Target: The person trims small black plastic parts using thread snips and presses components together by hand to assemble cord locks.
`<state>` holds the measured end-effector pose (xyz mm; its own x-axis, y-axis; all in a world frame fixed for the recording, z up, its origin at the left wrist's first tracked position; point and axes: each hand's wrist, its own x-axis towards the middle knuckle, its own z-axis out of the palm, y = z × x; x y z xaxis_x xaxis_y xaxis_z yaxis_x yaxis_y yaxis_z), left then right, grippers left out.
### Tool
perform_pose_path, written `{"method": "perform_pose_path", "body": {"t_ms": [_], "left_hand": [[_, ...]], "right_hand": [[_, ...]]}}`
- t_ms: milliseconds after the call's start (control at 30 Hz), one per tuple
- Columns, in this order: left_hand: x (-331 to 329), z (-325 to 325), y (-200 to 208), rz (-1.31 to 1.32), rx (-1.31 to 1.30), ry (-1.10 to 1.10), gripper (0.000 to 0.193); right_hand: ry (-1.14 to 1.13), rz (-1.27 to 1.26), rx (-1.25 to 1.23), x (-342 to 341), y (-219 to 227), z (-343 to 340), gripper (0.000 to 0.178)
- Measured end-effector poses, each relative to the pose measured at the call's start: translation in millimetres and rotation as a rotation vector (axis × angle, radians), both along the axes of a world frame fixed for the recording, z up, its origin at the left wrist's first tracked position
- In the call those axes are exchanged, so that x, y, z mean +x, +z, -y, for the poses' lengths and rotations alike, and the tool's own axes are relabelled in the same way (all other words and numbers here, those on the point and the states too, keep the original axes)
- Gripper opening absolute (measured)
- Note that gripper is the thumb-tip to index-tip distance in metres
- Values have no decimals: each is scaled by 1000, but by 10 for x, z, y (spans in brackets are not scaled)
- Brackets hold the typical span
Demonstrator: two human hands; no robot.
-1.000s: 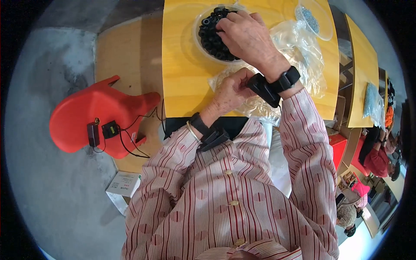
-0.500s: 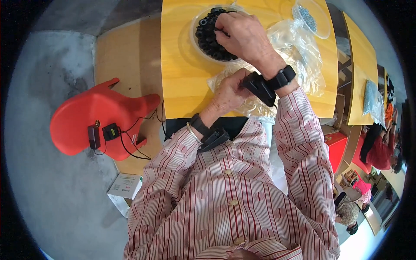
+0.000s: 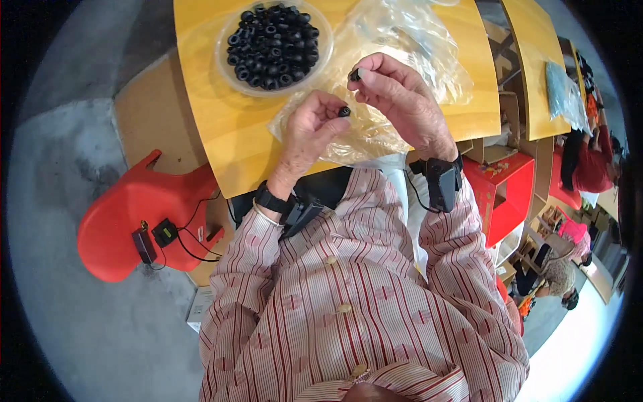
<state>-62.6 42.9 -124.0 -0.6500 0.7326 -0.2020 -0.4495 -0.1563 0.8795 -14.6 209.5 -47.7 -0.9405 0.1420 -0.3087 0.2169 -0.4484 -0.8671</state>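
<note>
My left hand (image 3: pixel 308 130) pinches a small black hollow plastic piece (image 3: pixel 344 112) between thumb and fingers. A little farther off and to the right, my right hand (image 3: pixel 412 104) grips a second small black piece (image 3: pixel 355 76), partly covered by the fingertips. Both hands are raised over a crumpled clear plastic bag (image 3: pixel 375 130) on the yellow table (image 3: pixel 221 144). Beyond my left hand stands a round clear tub (image 3: pixel 224 70), filled with many black ring-like pieces (image 3: pixel 274 50) of similar look.
To the left, a red plastic chair (image 3: pixel 127 208) carries small black devices and cables. Red box-like furniture (image 3: pixel 502 191) stands right of my right forearm. At the far right another yellow table (image 3: pixel 536 67) holds a bluish bag (image 3: pixel 566 97), and other people (image 3: pixel 593 164) sit beyond.
My right hand has come out of the tub toward me, now holding a small black piece. My left hand has turned and shows its piece. The view has shifted, so the tub is fully visible.
</note>
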Motion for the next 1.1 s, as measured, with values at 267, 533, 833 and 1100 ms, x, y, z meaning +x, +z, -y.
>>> {"method": "perform_pose_path", "body": {"t_ms": [267,533,833,1100], "left_hand": [[-45,52,143,62,59,-21,23],[-90,116,457,67,153,-46,29],[-100,204,582,123,241,-110,29],[-92,210,604,72,267,-108,27]], "right_hand": [[-20,11,53,214,-49,13,24],[2,-13,190,267,97,25,19],[33,-149,223,217,208,117,18],[41,-149,268,190,235,156,18]]}}
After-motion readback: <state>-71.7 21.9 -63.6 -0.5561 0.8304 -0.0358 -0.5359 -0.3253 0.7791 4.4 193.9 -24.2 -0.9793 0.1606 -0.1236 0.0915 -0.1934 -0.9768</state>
